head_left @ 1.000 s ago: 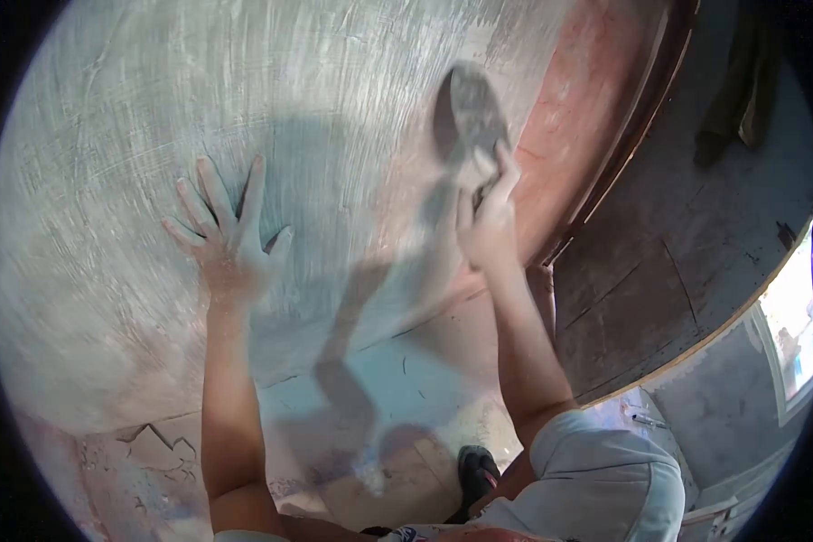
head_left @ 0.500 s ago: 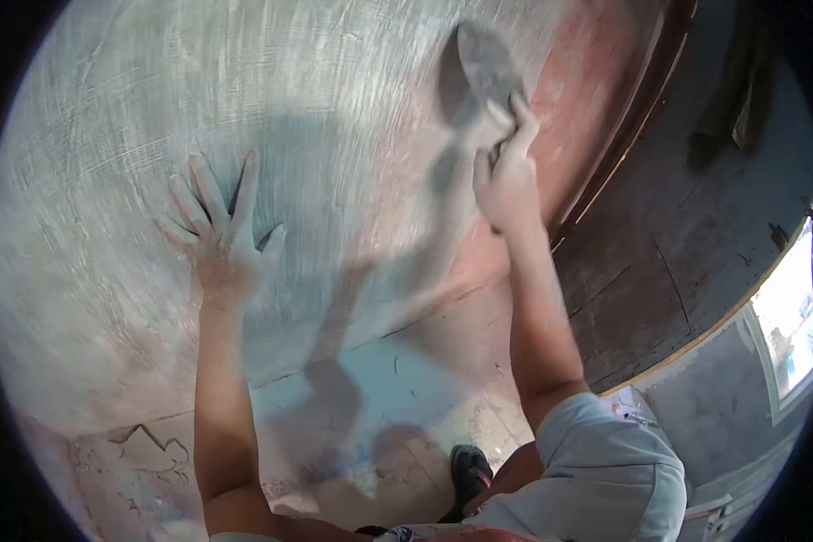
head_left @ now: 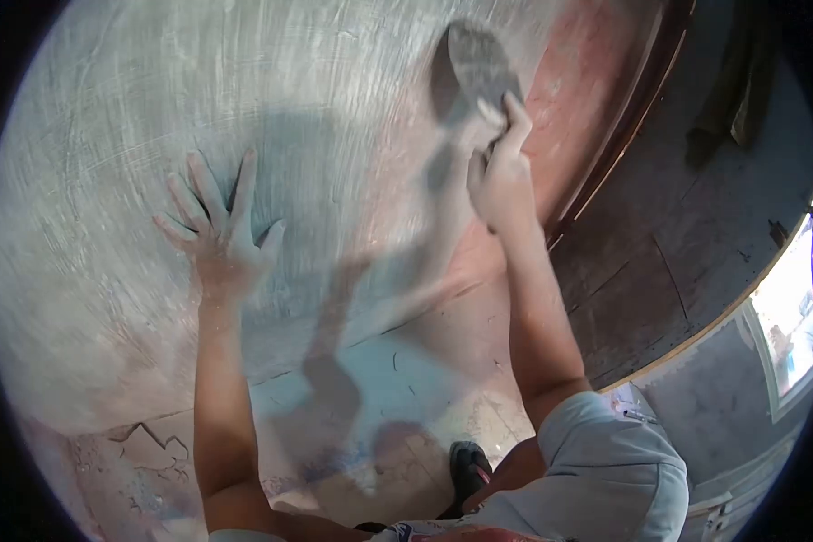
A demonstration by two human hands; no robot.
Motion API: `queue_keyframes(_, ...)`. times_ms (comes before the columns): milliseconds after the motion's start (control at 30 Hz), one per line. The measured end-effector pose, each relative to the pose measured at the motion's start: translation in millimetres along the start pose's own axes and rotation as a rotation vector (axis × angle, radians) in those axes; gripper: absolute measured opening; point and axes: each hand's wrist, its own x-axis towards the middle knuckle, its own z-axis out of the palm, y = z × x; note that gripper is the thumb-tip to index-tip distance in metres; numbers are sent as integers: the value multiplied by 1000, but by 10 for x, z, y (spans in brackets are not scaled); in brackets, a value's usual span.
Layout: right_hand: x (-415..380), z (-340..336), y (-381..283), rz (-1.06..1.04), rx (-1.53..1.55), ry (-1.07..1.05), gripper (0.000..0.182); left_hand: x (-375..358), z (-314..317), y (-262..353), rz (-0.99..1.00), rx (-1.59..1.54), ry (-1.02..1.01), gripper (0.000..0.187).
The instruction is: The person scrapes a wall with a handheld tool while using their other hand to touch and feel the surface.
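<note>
My left hand [head_left: 221,226] lies flat with spread fingers on a whitish wall [head_left: 108,199] covered in scraped streaks. Higher up and to the right, my right hand [head_left: 503,181] is wrapped round the handle of a putty knife [head_left: 481,61]. Its wide, grey-smeared blade points up and to the left, close against the wall where the pale coat borders a pinkish red strip [head_left: 574,86]. Whitish dust coats both hands. Shadows of the knife and my right arm fall across the wall.
A dark wooden frame edge [head_left: 625,135] runs along the red strip. Beyond it is a dark, cracked surface [head_left: 659,262], with a bright window [head_left: 790,316] at far right. Below, the floor [head_left: 406,379] has a pale blue patch, and a dark shoe [head_left: 470,474] stands on it.
My right hand and the putty knife have shifted slightly left along the wall. My left hand stays in place.
</note>
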Motion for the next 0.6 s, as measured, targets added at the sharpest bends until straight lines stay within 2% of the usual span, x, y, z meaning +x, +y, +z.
queue_keyframes(33,110,-60,-21,79,-14,-37,76,3,15,-14,3,8,14,109)
queue_keyframes(100,-29,43,38,12,-36,8,77,-14,59,-31,13,18,7,108)
queue_keyframes(233,-1301,728,452,-160,-15,75,78,-4,39,-48,11,5,10,108)
queue_keyframes(267,-1402,673,371,-168,-11,86,78,-3,56,-58,22,-13,23,108)
queue_keyframes(333,-1480,552,231,217,220,-116,82,18,47,-51,14,-2,24,108)
queue_keyframes(367,-1257,554,341,84,205,-59,83,-4,44,-48,6,-3,5,108)
queue_keyframes(500,89,-190,-232,353,72,-167,75,-11,13,-19,10,-5,-14,108)
queue_keyframes(600,152,-191,-281,389,74,-201,72,-5,12,-16,27,31,46,109)
